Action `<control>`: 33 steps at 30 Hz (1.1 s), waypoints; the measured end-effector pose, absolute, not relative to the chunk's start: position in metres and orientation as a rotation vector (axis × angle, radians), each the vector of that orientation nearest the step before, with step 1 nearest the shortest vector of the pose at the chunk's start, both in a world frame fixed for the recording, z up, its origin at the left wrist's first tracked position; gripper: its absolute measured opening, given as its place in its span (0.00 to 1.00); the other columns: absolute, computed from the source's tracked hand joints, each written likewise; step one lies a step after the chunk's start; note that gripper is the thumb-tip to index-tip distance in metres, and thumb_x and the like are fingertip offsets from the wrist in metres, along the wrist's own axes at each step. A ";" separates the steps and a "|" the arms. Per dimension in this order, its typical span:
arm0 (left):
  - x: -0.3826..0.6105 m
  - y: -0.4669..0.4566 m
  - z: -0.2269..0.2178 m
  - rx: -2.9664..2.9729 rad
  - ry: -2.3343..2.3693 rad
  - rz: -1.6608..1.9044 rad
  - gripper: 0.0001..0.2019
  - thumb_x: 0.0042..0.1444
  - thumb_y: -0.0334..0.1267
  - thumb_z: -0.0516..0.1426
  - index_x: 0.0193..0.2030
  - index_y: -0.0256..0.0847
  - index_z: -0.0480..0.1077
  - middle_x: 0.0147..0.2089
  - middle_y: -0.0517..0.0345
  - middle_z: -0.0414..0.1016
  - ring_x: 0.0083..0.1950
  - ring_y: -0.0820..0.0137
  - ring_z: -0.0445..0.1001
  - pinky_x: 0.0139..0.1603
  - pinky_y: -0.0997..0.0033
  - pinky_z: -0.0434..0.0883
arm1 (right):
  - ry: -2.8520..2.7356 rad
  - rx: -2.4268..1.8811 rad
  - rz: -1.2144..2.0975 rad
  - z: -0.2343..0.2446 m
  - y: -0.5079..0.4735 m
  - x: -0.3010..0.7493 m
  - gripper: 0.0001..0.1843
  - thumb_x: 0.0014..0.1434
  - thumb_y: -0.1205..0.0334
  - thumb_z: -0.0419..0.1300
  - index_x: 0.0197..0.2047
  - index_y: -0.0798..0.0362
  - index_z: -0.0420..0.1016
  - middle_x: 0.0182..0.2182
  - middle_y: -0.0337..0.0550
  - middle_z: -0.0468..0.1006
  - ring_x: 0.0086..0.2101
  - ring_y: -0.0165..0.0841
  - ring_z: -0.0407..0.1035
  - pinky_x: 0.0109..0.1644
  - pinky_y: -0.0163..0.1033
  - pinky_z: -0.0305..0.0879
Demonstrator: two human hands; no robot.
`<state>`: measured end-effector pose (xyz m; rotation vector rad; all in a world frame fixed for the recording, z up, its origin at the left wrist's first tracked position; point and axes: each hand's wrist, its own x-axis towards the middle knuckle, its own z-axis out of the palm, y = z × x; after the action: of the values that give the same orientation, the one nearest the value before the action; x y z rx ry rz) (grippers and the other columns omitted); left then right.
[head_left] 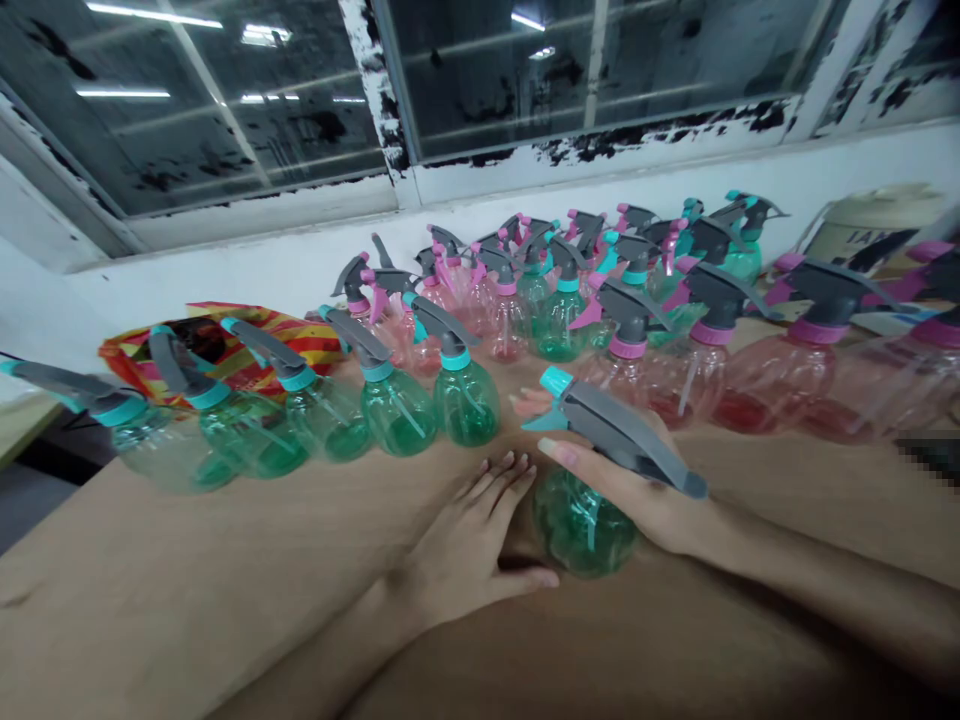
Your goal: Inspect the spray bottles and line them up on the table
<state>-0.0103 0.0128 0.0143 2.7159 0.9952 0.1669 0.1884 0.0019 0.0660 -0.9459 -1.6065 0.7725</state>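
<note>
A green spray bottle [585, 525] with a grey and turquoise trigger head stands in front of me, slightly tilted. My right hand [637, 490] is wrapped round its neck, the thumb lying along the near side below the head. Part of the neck is covered by that hand. Flat on the table, just left of the bottle, rests my left hand [480, 530]; its fingers are stretched out and its thumb points toward the bottle's base. Whether the left hand touches the bottle I cannot tell.
Several green spray bottles [397, 410] form a row on the left of the wooden table [300, 600]. Pink ones [772, 380] line the right, with a mixed cluster behind. A red-yellow bag [300, 345] lies back left, a beige container [870, 225] back right, below windows.
</note>
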 end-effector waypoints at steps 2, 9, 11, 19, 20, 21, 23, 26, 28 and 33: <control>-0.010 0.012 0.015 2.715 0.994 0.165 0.45 0.55 0.61 0.60 0.69 0.34 0.49 0.71 0.39 0.52 0.72 0.55 0.49 0.70 0.50 0.51 | -1.615 -0.947 0.770 0.064 0.002 0.190 0.14 0.57 0.55 0.63 0.47 0.44 0.76 0.44 0.42 0.81 0.45 0.40 0.76 0.50 0.47 0.73; -0.010 0.012 0.021 2.696 0.982 0.171 0.45 0.55 0.58 0.61 0.70 0.38 0.47 0.71 0.39 0.52 0.71 0.53 0.50 0.70 0.48 0.50 | -1.666 -0.908 0.772 0.063 0.002 0.192 0.18 0.60 0.56 0.61 0.54 0.42 0.72 0.50 0.39 0.78 0.50 0.39 0.72 0.58 0.49 0.67; -0.009 0.012 0.022 2.694 0.977 0.169 0.45 0.55 0.57 0.62 0.70 0.37 0.46 0.71 0.38 0.51 0.71 0.54 0.50 0.70 0.49 0.49 | -1.668 -0.948 0.773 0.063 0.001 0.192 0.11 0.60 0.56 0.61 0.47 0.44 0.75 0.41 0.40 0.81 0.42 0.39 0.75 0.50 0.48 0.72; -0.010 0.012 0.017 2.700 1.002 0.158 0.45 0.54 0.60 0.61 0.69 0.35 0.49 0.71 0.38 0.53 0.71 0.52 0.50 0.70 0.48 0.50 | -1.662 -0.922 0.768 0.067 0.001 0.190 0.08 0.59 0.58 0.60 0.43 0.43 0.77 0.42 0.40 0.81 0.45 0.39 0.75 0.53 0.47 0.70; -0.010 0.012 0.017 2.698 1.004 0.154 0.45 0.54 0.60 0.61 0.69 0.35 0.50 0.71 0.38 0.53 0.71 0.52 0.50 0.70 0.49 0.51 | -1.658 -0.910 0.764 0.067 0.001 0.189 0.08 0.59 0.58 0.60 0.43 0.44 0.77 0.42 0.40 0.81 0.45 0.39 0.75 0.52 0.46 0.70; -0.010 0.012 0.017 2.699 1.006 0.153 0.45 0.54 0.60 0.61 0.69 0.35 0.49 0.71 0.38 0.53 0.71 0.53 0.50 0.70 0.49 0.51 | -1.655 -0.903 0.756 0.067 0.002 0.189 0.08 0.60 0.57 0.60 0.42 0.44 0.77 0.41 0.40 0.82 0.44 0.38 0.76 0.51 0.46 0.71; -0.009 0.012 0.018 2.703 1.006 0.143 0.46 0.54 0.59 0.62 0.70 0.34 0.48 0.71 0.38 0.52 0.71 0.53 0.50 0.70 0.50 0.51 | -1.652 -0.892 0.730 0.065 0.003 0.189 0.07 0.60 0.55 0.60 0.40 0.45 0.77 0.38 0.39 0.82 0.41 0.37 0.76 0.47 0.44 0.72; -0.009 0.013 0.019 2.710 0.993 0.155 0.46 0.55 0.58 0.61 0.71 0.35 0.45 0.71 0.38 0.52 0.72 0.54 0.50 0.69 0.49 0.51 | -1.679 -0.906 0.719 0.064 0.004 0.189 0.08 0.61 0.53 0.60 0.36 0.47 0.76 0.33 0.38 0.80 0.36 0.34 0.75 0.44 0.41 0.71; -0.009 0.013 0.018 2.708 0.979 0.181 0.46 0.56 0.59 0.60 0.71 0.37 0.44 0.72 0.39 0.51 0.72 0.53 0.50 0.69 0.48 0.50 | -1.689 -0.938 0.711 0.065 0.003 0.189 0.10 0.61 0.52 0.59 0.33 0.48 0.73 0.30 0.36 0.77 0.32 0.32 0.72 0.39 0.39 0.70; -0.011 0.014 0.015 2.698 0.973 0.187 0.46 0.56 0.60 0.60 0.71 0.37 0.44 0.72 0.39 0.49 0.72 0.54 0.47 0.70 0.50 0.49 | -1.698 -0.975 0.715 0.070 0.002 0.188 0.17 0.61 0.52 0.57 0.24 0.49 0.64 0.21 0.32 0.64 0.23 0.28 0.62 0.30 0.37 0.64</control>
<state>-0.0111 0.0136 0.0149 2.6982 0.9726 0.1868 0.1878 0.0023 0.0699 -0.9749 -1.6980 0.7147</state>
